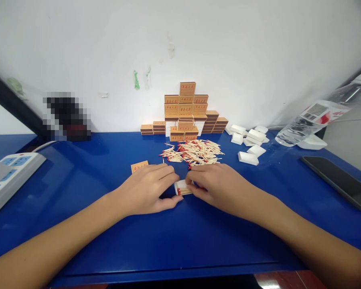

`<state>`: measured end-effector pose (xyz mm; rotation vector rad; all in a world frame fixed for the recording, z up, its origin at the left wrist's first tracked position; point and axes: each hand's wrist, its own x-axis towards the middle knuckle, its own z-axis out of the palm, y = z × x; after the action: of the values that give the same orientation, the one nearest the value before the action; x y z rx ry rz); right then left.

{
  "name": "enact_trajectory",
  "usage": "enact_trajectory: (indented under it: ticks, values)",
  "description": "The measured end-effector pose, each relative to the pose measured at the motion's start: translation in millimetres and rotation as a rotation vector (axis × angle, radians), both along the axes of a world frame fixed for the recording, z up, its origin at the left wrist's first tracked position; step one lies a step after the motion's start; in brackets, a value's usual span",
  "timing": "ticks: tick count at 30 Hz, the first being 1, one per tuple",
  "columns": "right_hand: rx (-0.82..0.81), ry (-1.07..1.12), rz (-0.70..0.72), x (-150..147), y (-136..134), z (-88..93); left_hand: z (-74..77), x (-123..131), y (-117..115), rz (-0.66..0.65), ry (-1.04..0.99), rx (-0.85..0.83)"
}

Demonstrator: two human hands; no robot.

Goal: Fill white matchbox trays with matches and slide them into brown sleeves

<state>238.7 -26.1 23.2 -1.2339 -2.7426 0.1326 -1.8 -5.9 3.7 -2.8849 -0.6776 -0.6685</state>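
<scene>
A small white matchbox tray (181, 184) lies on the blue table between my hands. Several red-tipped matches (185, 191) are in it, heads toward the left. My left hand (150, 186) is closed around the tray's left end, thumb in front and fingers behind. At the right end, the fingers of my right hand (210, 182) pinch together over the tails of the matches, hiding that part of the tray. Just behind both hands spreads a pile of loose matches (201, 151). An orange matchbox sleeve (139, 165) with red print shows partly behind my left hand.
Stacked matchboxes (185, 109) stand against the wall. White trays (248, 157) lie scattered at the back right, near a tilted plastic bottle (315, 110) and a dark phone (338, 180). A power strip (16, 176) sits at the left. The table (174, 245) ends at the front edge.
</scene>
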Motion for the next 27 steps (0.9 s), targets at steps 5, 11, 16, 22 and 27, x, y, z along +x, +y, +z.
enact_trajectory:
  ticks: [5, 11, 16, 22, 27]
  values:
    - [0.075, -0.103, 0.022, -3.0, -1.7, 3.8, 0.8, 1.9, -1.8, -0.023, -0.026, 0.002]
    - [0.134, -0.154, 0.099, -2.3, -1.0, 3.4, -0.8, 1.0, -1.5, -0.023, -0.022, -0.027]
    - [0.116, -0.174, 0.125, -3.9, -0.1, 3.3, -2.7, -0.7, 0.2, -0.014, 0.002, -0.105]
    - [0.101, -0.149, 0.071, -6.0, 0.4, 0.8, -1.6, -0.4, 0.5, 0.026, 0.044, -0.192]
    - [0.082, -0.141, 0.118, -2.8, 2.1, -3.3, -0.3, 1.1, 0.7, 0.051, 0.056, -0.224]
